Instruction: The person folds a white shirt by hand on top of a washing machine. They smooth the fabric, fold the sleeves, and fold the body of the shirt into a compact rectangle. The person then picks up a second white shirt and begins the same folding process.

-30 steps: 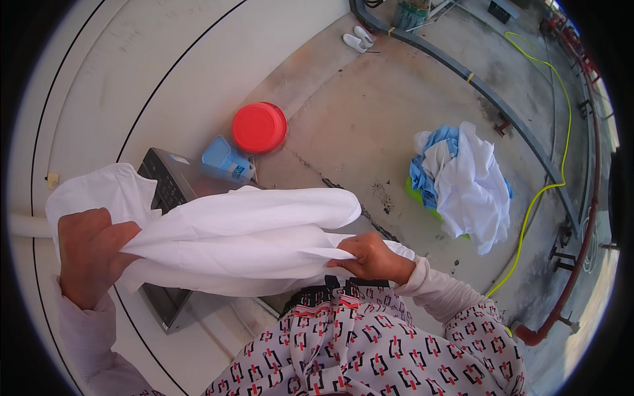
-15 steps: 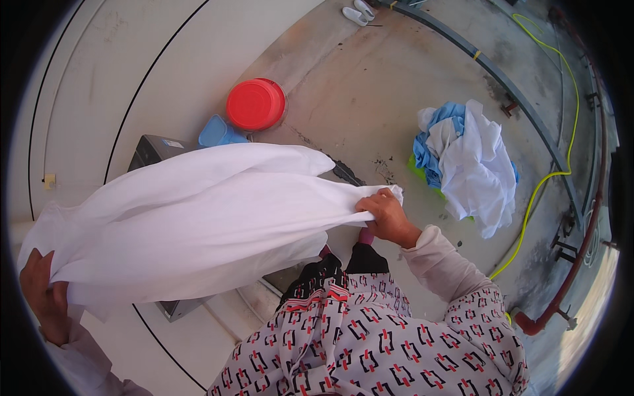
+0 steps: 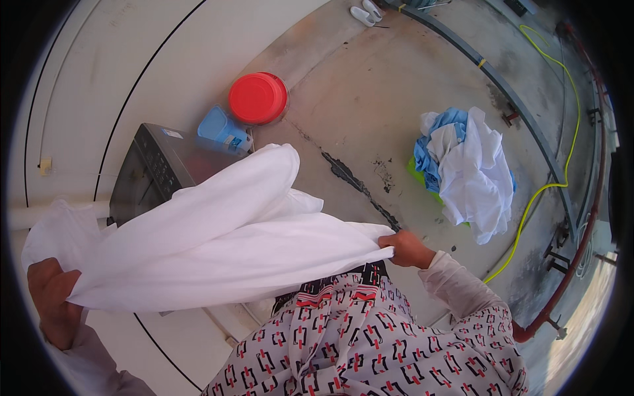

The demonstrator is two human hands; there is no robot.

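A large white cloth (image 3: 218,244) is stretched between my two hands in front of my patterned shirt. My left hand (image 3: 51,297) grips one bunched end at the far left, near the white wall. My right hand (image 3: 408,249) pinches the other end at the middle of the view. The cloth sags and folds in the middle and hides part of a dark grey washing machine (image 3: 146,173) beneath it.
A red round basin (image 3: 257,98) and a blue container (image 3: 221,130) stand on the concrete floor behind the machine. A pile of white and blue laundry (image 3: 470,173) fills a green tub at the right. A yellow hose (image 3: 553,158) and pipes run along the right edge.
My left hand has dropped and then come back up at the far left, pulling the cloth out wider. My right hand shifted right, and the cloth's middle rose into a hump.
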